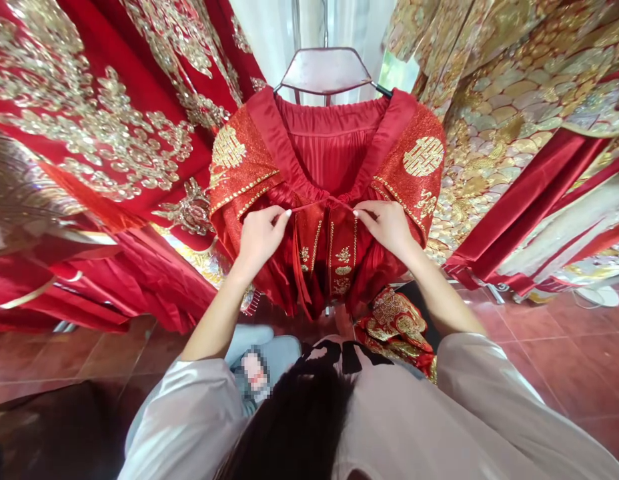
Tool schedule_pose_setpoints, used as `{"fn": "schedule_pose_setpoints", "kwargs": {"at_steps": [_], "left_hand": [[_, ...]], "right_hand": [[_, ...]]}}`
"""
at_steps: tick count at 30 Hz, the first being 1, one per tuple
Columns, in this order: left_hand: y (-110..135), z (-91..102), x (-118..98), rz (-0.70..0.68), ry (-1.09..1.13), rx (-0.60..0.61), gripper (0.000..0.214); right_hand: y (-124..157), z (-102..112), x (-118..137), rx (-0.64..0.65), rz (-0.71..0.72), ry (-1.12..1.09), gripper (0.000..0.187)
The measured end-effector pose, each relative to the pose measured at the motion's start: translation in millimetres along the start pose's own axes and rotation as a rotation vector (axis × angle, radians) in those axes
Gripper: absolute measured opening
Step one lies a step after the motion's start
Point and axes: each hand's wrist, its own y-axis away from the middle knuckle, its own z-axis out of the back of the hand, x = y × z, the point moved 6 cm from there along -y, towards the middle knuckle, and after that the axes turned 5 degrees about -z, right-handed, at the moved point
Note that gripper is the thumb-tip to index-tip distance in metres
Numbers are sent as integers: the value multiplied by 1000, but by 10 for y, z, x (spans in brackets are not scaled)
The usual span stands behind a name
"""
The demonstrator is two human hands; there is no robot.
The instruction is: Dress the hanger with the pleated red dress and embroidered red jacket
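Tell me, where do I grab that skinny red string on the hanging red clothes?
Probably pinch the red string on either side of its middle, coming from the front with thumb and fingertip. It's thin and runs across the front of the red garment, below the opening. The left hand and right hand pinch it that way.

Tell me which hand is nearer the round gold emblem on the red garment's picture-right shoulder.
Right. The right hand, pinching red cord, is below and inward of the emblem; the left hand also pinches red cord, but farther off to the left.
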Motion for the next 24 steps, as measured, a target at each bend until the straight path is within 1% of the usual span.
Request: {"fn": "schedule_pose_setpoints", "kwargs": {"at_steps": [1, 2, 4, 6, 8, 9, 11, 13, 15, 17, 19, 20, 22, 24], "left_hand": [[-15, -105, -45, 17, 47, 51, 20], [-30, -230, -86, 46, 142, 121, 18], [-48, -502, -157, 146, 414, 274, 24], [-55, -732, -209, 273, 651, 391, 29], [-74, -871, -235, 362, 779, 440, 29], [-95, -903, -241, 374, 811, 439, 25], [-158, -894, -243, 333, 820, 383, 17], [-220, -823, -237, 268, 806, 278, 22], [-243, -764, -236, 244, 825, 206, 27], [-235, -746, -262, 234, 870, 204, 29], [-225, -725, -294, 192, 851, 202, 31], [-229, -700, -300, 163, 812, 177, 31], [-258, -617, -290, 111, 715, 85, 31], [-316, -506, -292, 63, 636, 3, 30]], "right_hand": [[-8, -27, 24, 15, 8, -6, 21], [-19, -59, 47, 38, 7, -24, 20], [-45, -117, 74, 92, -34, -88, 18], [-76, -172, 86, 156, -96, -174, 18], [-115, -213, 93, 206, -153, -273, 16], [-139, -233, 91, 225, -184, -329, 14], [-188, -283, 73, 255, -265, -459, 11], [-232, -339, 45, 249, -356, -601, 12], [-262, -389, 32, 205, -404, -719, 15], [-274, -419, 42, 144, -378, -772, 14], [-271, -428, 67, 89, -300, -755, 17], [-265, -427, 79, 70, -259, -728, 22], [-260, -413, 92, 54, -206, -660, 30], [-281, -357, 112, 67, -176, -609, 31]]}}
